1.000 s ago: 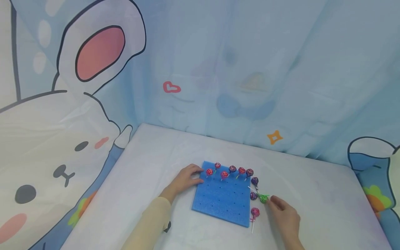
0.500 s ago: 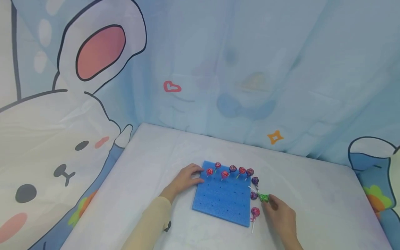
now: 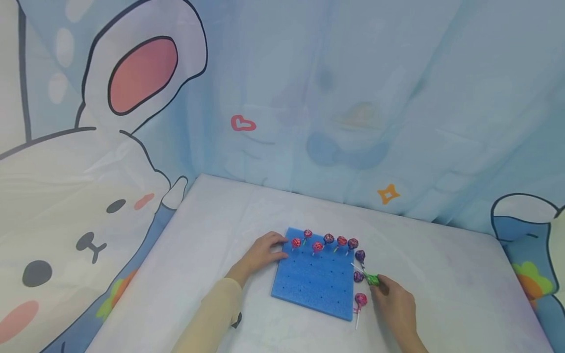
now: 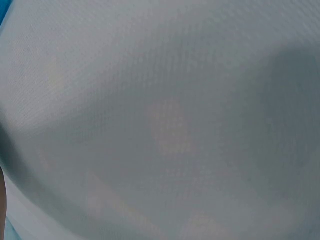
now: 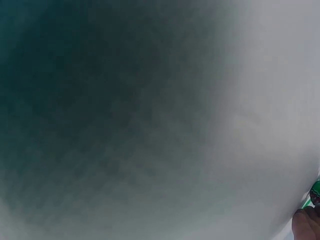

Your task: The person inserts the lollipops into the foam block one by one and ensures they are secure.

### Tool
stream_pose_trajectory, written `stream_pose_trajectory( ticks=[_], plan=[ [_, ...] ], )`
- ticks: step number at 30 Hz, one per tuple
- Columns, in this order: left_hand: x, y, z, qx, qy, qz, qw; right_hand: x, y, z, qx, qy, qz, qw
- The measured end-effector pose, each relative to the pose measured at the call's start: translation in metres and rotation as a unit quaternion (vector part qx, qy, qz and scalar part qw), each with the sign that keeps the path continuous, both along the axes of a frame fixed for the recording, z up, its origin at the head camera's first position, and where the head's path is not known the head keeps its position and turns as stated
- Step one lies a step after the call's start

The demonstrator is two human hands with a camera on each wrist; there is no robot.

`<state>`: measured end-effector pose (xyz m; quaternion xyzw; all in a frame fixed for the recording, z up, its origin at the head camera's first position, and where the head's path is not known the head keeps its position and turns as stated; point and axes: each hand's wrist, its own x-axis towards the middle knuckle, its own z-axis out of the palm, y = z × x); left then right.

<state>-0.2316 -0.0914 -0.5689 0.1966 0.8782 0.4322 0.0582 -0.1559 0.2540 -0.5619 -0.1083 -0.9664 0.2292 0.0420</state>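
Observation:
In the head view a blue foam board (image 3: 309, 282) dotted with small holes lies on the table. My left hand (image 3: 262, 252) touches its left edge, thumb and fingers spread apart. Just off the board's right side, my right hand (image 3: 395, 301) pinches a green-wrapped lollipop (image 3: 372, 279) by its head, its white stick pointing up-left over the board's edge. At the right wrist view's corner, fingertips (image 5: 305, 225) show beside the green wrapper (image 5: 316, 189). Several red and dark lollipops, including a red one (image 3: 317, 246), stand in holes along the board's far side. The left wrist view shows mostly blurred cloth.
Beside the board's right edge lie a dark purple lollipop (image 3: 360, 255), another purple one (image 3: 358, 277) and a pink one (image 3: 361, 299) nearer me. A white cloth covers the table (image 3: 450, 274). A blue printed curtain (image 3: 282, 98) hangs behind.
My right hand has shifted slightly left, its fingers closing on the green lollipop, which has barely moved. The left hand and the board stay where they were.

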Motion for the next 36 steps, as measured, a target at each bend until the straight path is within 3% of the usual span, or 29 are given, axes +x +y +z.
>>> stream_pose_trajectory(
  ticks=[6, 15, 25, 36],
  plan=[
    [0.0, 0.001, 0.0, 0.003, -0.002, 0.0, 1.0, 0.0, 0.004, -0.001, -0.012, 0.005, -0.004, 1.0],
    [0.001, 0.002, 0.001, -0.004, -0.004, 0.002, 1.0, -0.006, 0.012, -0.003, -0.095, -0.019, -0.037, 0.995],
    [0.002, 0.002, 0.003, -0.006, -0.002, 0.0, 1.0, -0.006, 0.012, 0.002, -0.156, -0.001, -0.049, 0.987],
    [0.003, 0.001, 0.004, 0.0, -0.005, 0.0, 1.0, -0.008, 0.01, 0.017, -0.242, -0.01, -0.082, 0.967]
  ],
)
